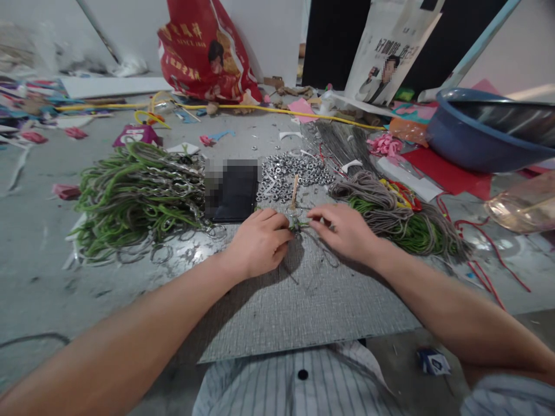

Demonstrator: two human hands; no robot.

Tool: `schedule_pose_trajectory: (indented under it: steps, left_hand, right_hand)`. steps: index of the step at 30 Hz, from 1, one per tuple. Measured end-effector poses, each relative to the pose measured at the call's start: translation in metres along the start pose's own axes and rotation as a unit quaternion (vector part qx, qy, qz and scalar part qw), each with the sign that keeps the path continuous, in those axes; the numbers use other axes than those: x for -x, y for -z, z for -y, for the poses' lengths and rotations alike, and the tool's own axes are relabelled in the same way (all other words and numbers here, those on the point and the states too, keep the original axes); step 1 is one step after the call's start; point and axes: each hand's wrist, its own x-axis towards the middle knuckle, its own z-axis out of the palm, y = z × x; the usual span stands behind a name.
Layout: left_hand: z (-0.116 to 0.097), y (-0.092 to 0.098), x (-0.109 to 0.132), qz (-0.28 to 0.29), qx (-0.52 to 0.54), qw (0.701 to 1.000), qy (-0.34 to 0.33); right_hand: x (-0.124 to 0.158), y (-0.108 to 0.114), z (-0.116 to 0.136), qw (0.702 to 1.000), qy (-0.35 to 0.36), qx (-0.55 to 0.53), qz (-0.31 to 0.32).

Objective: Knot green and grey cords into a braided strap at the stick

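Close together at the middle of the board, my left hand [262,242] and my right hand [342,231] are both closed in a pinch on a thin green and grey cord [300,224]. The cord's grey tail lies loosely curved on the board below my right hand. Just beyond my fingertips stands a small wooden stick [295,189]. Behind it spreads a pile of metal nuts [299,170]. My left fingers hide part of the cord, so how it is looped or knotted cannot be made out.
Green and grey cords with metal chains and rings [134,202] are heaped at left, beside a black phone-like slab [234,193]. Bundled cords [399,214] lie at right. A blue basin [481,130], a red bag [203,52] and a yellow cable [260,108] stand or run behind.
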Motion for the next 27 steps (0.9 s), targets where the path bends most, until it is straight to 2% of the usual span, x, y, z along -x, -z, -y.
schedule_pose_trajectory:
  steps: [2,5,8,10,14,16,18,20,22,25,27]
  left_hand:
    - [0.0,0.001,0.0,-0.015,0.004,1.0,-0.001]
    - [0.001,0.001,0.0,-0.033,0.01,0.999,0.001]
    - [0.001,0.001,0.0,-0.046,0.013,0.999,-0.002]
    - [0.002,0.0,0.0,-0.055,0.014,0.998,-0.006]
    - [0.002,0.002,0.0,-0.062,0.019,0.998,-0.006]
    - [0.002,0.004,0.0,-0.071,0.028,0.997,0.005]
    - [0.002,0.007,-0.001,-0.089,0.047,0.995,0.03]
    - [0.002,0.011,-0.001,-0.111,0.074,0.989,0.06]
    - [0.0,0.013,-0.002,-0.125,0.105,0.983,0.086]
    - [-0.003,0.014,-0.002,-0.112,0.157,0.975,0.111]
    - [-0.006,0.013,-0.003,-0.087,0.183,0.972,0.116]
  right_hand:
    - [-0.001,0.013,-0.008,1.0,-0.017,0.013,0.022]
    - [0.0,0.031,-0.018,0.991,-0.035,0.051,0.117]
    - [0.005,0.039,-0.024,0.972,-0.038,0.097,0.212]
    - [0.008,0.038,-0.024,0.961,-0.041,0.121,0.246]
    - [0.008,0.033,-0.023,0.961,-0.045,0.108,0.249]
    - [0.004,0.03,-0.022,0.971,-0.066,0.023,0.226]
    - [0.001,0.028,-0.02,0.968,-0.122,-0.127,0.179]
    - [-0.002,0.025,-0.018,0.926,-0.198,-0.297,0.121]
    - [-0.004,0.021,-0.015,0.857,-0.251,-0.442,0.084]
    - [-0.006,0.014,-0.009,0.762,-0.266,-0.587,0.068]
    - [-0.006,0.01,-0.007,0.721,-0.263,-0.637,0.072]
